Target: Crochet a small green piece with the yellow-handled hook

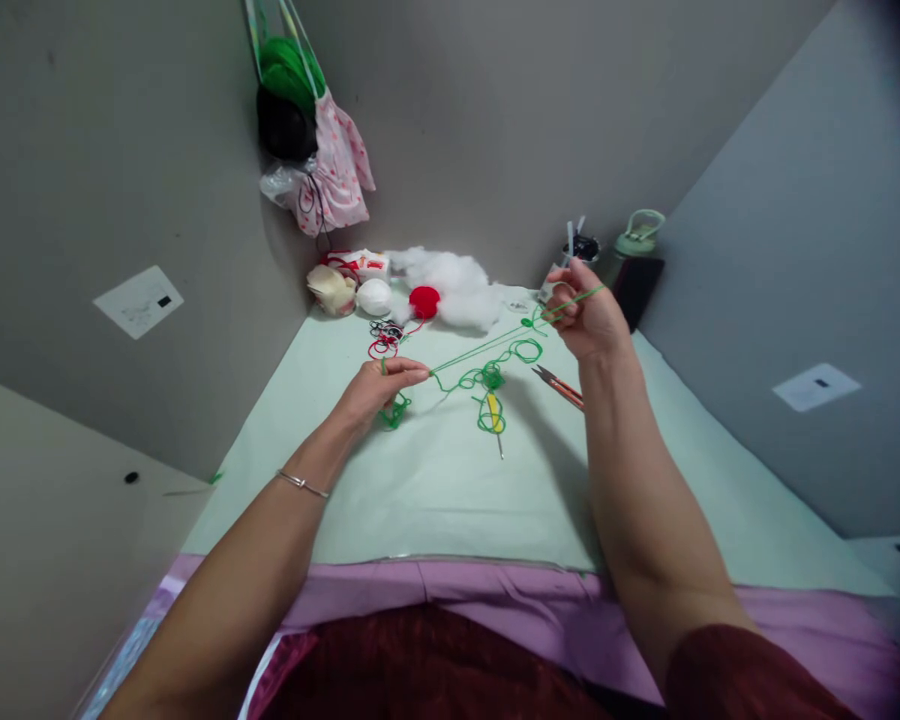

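Note:
Green yarn (487, 346) runs taut in thin strands between my two hands above the table. At the left end, my left hand (384, 388) pinches it between thumb and forefinger, and a small green clump hangs below the palm. Higher up and to the right, my right hand (586, 308) has the strands looped over its curled fingers. Loose coils of the same yarn lie on the table between the hands. A crochet hook (495, 412) with a yellow handle rests among them. Thread snips (559, 386) with orange handles lie beside my right forearm.
At the back of the pale table (450, 500) sit white stuffing (450, 285), a red yarn ball (424, 302), a white ball (374, 297) and tangled red and black yarn (385, 338). A green-lidded bottle (637, 240) stands back right. Bags (337, 165) hang on the wall.

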Available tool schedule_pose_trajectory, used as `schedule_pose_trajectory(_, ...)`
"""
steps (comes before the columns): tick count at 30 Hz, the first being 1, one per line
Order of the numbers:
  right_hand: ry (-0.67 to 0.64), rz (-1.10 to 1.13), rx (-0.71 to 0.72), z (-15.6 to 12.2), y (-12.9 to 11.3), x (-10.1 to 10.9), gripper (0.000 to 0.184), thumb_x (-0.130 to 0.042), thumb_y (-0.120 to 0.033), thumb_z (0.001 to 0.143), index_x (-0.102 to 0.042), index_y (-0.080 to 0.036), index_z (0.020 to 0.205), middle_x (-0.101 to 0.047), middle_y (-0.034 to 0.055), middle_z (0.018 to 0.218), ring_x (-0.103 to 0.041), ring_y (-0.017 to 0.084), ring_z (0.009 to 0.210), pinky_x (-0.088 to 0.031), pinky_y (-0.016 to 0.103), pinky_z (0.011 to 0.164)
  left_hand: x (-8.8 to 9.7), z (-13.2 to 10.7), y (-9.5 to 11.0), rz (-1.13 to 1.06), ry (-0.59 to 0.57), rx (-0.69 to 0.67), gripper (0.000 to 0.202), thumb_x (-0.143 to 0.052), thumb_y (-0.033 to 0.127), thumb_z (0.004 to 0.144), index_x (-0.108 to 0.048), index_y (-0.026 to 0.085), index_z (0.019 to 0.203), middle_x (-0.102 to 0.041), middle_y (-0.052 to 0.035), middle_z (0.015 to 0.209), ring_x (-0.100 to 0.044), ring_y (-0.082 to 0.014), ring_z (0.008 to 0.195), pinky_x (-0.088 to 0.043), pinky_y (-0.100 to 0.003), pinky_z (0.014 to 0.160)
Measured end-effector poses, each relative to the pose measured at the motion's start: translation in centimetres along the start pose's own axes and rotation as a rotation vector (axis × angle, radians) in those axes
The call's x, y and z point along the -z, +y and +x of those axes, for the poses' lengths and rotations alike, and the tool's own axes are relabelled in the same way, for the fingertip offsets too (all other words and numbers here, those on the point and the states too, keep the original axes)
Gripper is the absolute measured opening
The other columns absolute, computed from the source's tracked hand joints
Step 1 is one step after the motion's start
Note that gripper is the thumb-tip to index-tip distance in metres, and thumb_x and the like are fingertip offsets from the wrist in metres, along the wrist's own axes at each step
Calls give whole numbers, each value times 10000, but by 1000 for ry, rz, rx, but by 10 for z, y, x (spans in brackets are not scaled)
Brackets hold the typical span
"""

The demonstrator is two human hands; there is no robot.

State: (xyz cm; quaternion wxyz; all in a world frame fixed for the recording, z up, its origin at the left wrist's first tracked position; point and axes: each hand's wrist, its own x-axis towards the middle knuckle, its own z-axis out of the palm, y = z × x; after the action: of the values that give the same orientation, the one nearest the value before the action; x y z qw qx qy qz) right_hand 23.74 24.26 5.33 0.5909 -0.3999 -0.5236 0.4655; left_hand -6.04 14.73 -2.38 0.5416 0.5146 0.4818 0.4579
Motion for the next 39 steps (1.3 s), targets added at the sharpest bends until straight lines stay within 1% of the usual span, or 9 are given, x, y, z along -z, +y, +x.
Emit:
schedule_pose_trajectory(6,-142,71,19,-4,-10,10,287,-784,-514,839,-652,-262,872,-263,-141,456,-173,80,402,-275,253,433,2,-1,0,-13,-20,-4,361,-859,430,721,-857,198,997,-309,71,509,-226,-93,492,-131,-283,476)
schedule_pose_trajectory(9,-227,24,5,-12,-18,14,269,-770,-408,838,-695,-274,1059,-599,-100,616,-83,54,415,-182,255,399,1,-3,2,-44,-30,-2,387,-850,418,741,-853,202,1062,-277,76,523,-210,-92,495,-114,-276,468)
schedule_pose_trajectory(12,-268,4,54,-16,-23,12,430,-752,-335,807,-678,-321,1230,-791,7,1051,-145,45,442,-232,254,410,0,-5,6,-95,-37,3,388,-854,429,736,-847,195,1045,-261,84,526,-192,-88,487,-92,-265,452)
schedule_pose_trajectory(19,-83,-80,180,-5,-13,0,373,-579,-383,898,-641,-335,1263,-673,73,1438,-662,180,841,-526,333,646,-3,-4,10,-244,-27,9,404,-912,493,635,-789,175,853,-371,80,525,-289,-65,472,-215,-203,433)
schedule_pose_trajectory(22,19,-146,236,-3,-13,0,485,-507,-300,892,-546,-331,1375,-615,65,1504,-669,233,1180,-564,366,813,-4,-3,9,-270,-23,3,399,-928,453,593,-773,163,819,-549,26,630,-423,-73,535,-332,-200,489)
schedule_pose_trajectory(25,51,-378,178,-5,-15,4,546,-480,-204,832,-552,-262,1371,-645,126,1435,-711,226,1045,-551,367,778,-4,-3,8,-266,-15,-8,337,-911,403,603,-761,162,784,-611,4,688,-481,-88,595,-379,-205,542)
schedule_pose_trajectory(28,-20,-584,99,-11,-12,3,334,-562,-192,801,-709,-163,1100,-764,170,1051,-684,226,768,-519,385,702,-4,-4,8,-247,-17,-25,272,-873,381,647,-735,168,743,-605,8,681,-476,-97,609,-370,-211,554)
schedule_pose_trajectory(33,-135,-870,157,-29,1,-33,175,-696,-263,837,-791,-182,959,-753,95,812,-658,244,815,-484,390,800,-7,-5,9,-200,-61,-34,225,-830,358,686,-709,171,717,-581,12,657,-463,-109,601,-351,-230,556)
schedule_pose_trajectory(39,-786,-698,98,-57,3,-89,250,-686,-387,880,-803,-177,945,-706,17,751,-565,148,666,-421,284,631,-7,-6,10,-161,-86,-50,193,-797,345,705,-704,176,719,-527,22,615,-439,-121,590,-335,-244,546)
